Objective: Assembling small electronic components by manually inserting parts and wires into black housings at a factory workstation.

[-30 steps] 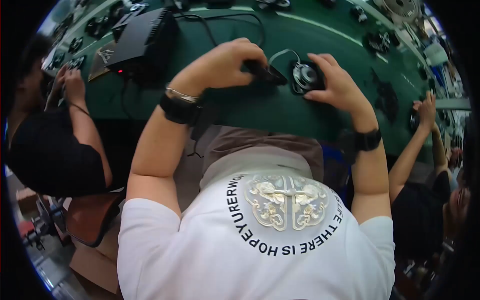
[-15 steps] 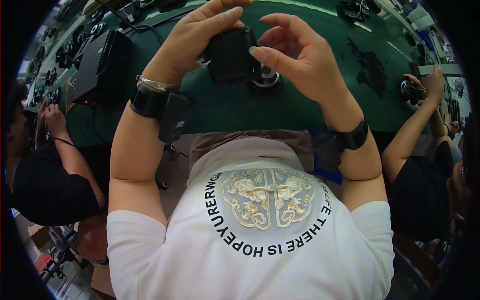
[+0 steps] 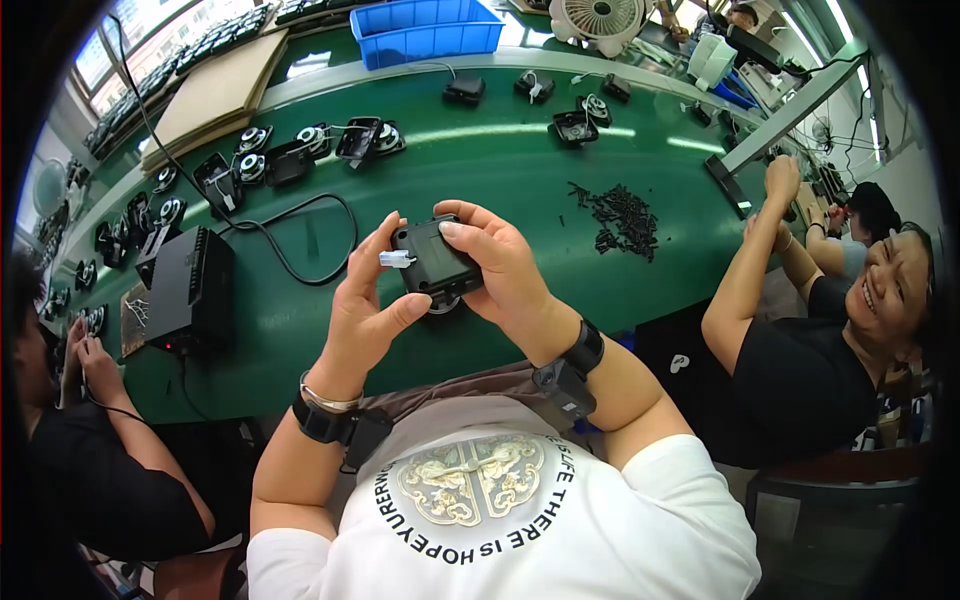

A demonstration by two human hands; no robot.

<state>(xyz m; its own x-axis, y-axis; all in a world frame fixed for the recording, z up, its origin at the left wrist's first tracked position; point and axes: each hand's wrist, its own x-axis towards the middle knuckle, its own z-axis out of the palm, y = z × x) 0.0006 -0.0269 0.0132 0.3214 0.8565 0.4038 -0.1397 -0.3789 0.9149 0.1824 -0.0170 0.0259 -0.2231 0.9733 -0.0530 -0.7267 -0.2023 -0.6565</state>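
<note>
Both hands are holding a small black plastic module [image 3: 436, 262] up above the green table [image 3: 500, 170], lifted clear of the surface, seemingly so that its flat back is facing the person's eyes. The left hand [image 3: 368, 312] is cupping the module from the near-left side, with the thumb stretched beneath it and the fingertips curled over a small white connector [image 3: 393, 259] sticking out of the module's left edge. The right hand [image 3: 497, 268] is gripping from the opposite side, fingers wrapped over the top and the thumb pressing flat on the back face, so the piece is being clamped between the two palms; this seems to be steadying it while the connector is handled. Just below the grip, a round part of the module is peeking out. Beyond the grip, a black cable [image 3: 300, 240] is looping toward a black box [image 3: 190, 290] off to the left, and a heap of small black screws [image 3: 622, 215] is lying to the right. Farther out, more black modules [image 3: 300, 150] are waiting in a row, with a blue bin [image 3: 425, 30] behind them.
</note>
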